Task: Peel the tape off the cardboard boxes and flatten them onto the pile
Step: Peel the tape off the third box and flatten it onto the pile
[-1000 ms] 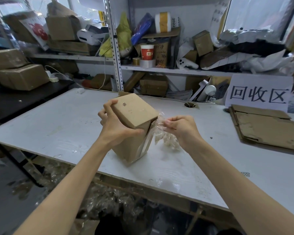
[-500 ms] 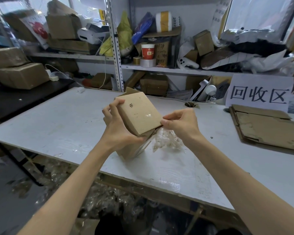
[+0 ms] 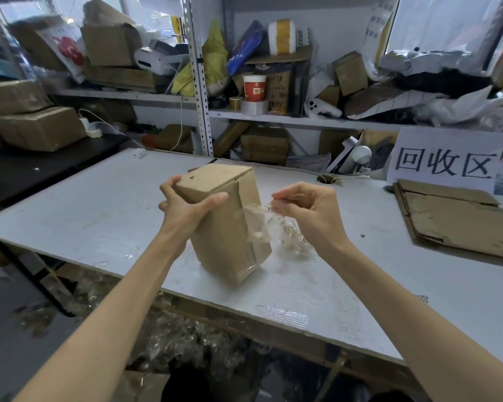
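A small brown cardboard box (image 3: pixel 227 233) stands tilted on its lower corner on the white table (image 3: pixel 93 204). My left hand (image 3: pixel 186 207) grips its upper end, thumb across the near face. My right hand (image 3: pixel 305 210) pinches a strip of clear tape (image 3: pixel 259 221) that runs from the box's right side seam to my fingers. A crumpled wad of clear tape (image 3: pixel 291 242) hangs below my right hand. The pile of flattened cardboard (image 3: pixel 453 219) lies at the table's right side.
A white sign with large black characters (image 3: pixel 445 163) stands behind the flat pile. Cluttered shelves with boxes, tape rolls and a red cup (image 3: pixel 253 87) run along the back. Taped boxes (image 3: pixel 38 127) sit on a dark bench at left. Crumpled tape litters the floor (image 3: pixel 180 338) under the table.
The box has been turned so its long side faces me. My right hand has pulled away to the right, lifting a tape strip off the side seam.
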A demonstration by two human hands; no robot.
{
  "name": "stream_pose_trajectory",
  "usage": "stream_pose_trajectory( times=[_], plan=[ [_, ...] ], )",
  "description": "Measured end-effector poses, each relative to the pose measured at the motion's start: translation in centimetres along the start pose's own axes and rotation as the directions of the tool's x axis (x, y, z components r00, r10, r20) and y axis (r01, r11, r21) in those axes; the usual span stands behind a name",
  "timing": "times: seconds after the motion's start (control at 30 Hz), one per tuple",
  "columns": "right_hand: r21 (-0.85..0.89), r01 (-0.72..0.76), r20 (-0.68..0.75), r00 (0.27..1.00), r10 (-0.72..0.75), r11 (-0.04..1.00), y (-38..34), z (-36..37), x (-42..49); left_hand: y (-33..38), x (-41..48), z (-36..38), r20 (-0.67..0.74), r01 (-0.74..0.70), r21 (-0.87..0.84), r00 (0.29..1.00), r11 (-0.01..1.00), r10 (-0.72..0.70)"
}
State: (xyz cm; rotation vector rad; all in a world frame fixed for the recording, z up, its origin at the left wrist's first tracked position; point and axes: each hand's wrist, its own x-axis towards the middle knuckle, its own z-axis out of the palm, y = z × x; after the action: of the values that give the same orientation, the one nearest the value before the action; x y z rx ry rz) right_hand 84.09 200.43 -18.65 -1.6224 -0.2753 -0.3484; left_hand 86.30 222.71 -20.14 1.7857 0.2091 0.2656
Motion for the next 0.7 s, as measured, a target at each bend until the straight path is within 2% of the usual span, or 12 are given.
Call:
stream_pose_trajectory(
  times=[0.1, 0.17, 0.23, 0.3, 0.37, 0.43, 0.5, 0.6, 0.63, 0.7],
  plan=[
    [0.040, -0.056, 0.133, 0.990, 0.050, 0.998, -0.6, 0.0, -0.2, 0.8, 0.1, 0.2, 0.020, 0.046, 0.002, 0.999, 0.999, -0.046],
    [-0.011, -0.020, 0.171, 0.985, 0.022, 1.000, -0.8, 0.5, -0.6, 1.4, 0.0, 0.5, 0.040, 0.077, -0.010, 0.996, 0.997, -0.076],
    [-0.110, 0.106, 0.094, 0.991, -0.096, 0.988, -1.1, 1.2, -0.9, 1.9, -0.2, 0.9, 0.111, 0.093, 0.020, 0.989, 0.995, -0.095],
    [-0.143, 0.173, -0.051, 0.982, -0.182, 0.975, -1.5, 1.9, -0.8, 2.0, -0.5, 1.3, 0.201, 0.083, 0.082, 0.975, 0.993, -0.098],
    [-0.164, 0.157, -0.164, 0.969, -0.184, 0.974, -1.8, 2.2, -0.4, 1.9, -0.8, 1.7, 0.237, 0.047, 0.138, 0.968, 0.989, -0.079],
    [-0.243, 0.119, -0.183, 0.969, -0.166, 0.963, -1.8, 2.1, -0.1, 1.6, -1.0, 2.1, 0.211, 0.033, 0.140, 0.976, 0.990, -0.062],
    [-0.266, 0.126, -0.085, 0.985, -0.153, 0.956, -1.8, 1.7, -0.1, 1.3, -1.1, 2.2, 0.189, 0.038, 0.108, 0.980, 0.993, -0.058],
    [-0.072, 0.103, 0.206, 0.975, -0.087, 0.992, -1.8, 0.7, -0.5, 1.2, -0.8, 2.0, 0.141, 0.073, 0.067, 0.987, 0.995, -0.082],
    [-0.105, 0.143, 0.261, 0.959, -0.112, 0.984, -1.8, 0.6, -0.6, 1.2, -0.8, 2.0, 0.125, 0.082, 0.065, 0.988, 0.995, -0.089],
    [-0.291, 0.286, 0.222, 0.948, -0.226, 0.913, -1.6, 0.7, -0.8, 1.4, -0.8, 2.2, 0.129, 0.071, 0.082, 0.988, 0.994, -0.082]
  ],
)
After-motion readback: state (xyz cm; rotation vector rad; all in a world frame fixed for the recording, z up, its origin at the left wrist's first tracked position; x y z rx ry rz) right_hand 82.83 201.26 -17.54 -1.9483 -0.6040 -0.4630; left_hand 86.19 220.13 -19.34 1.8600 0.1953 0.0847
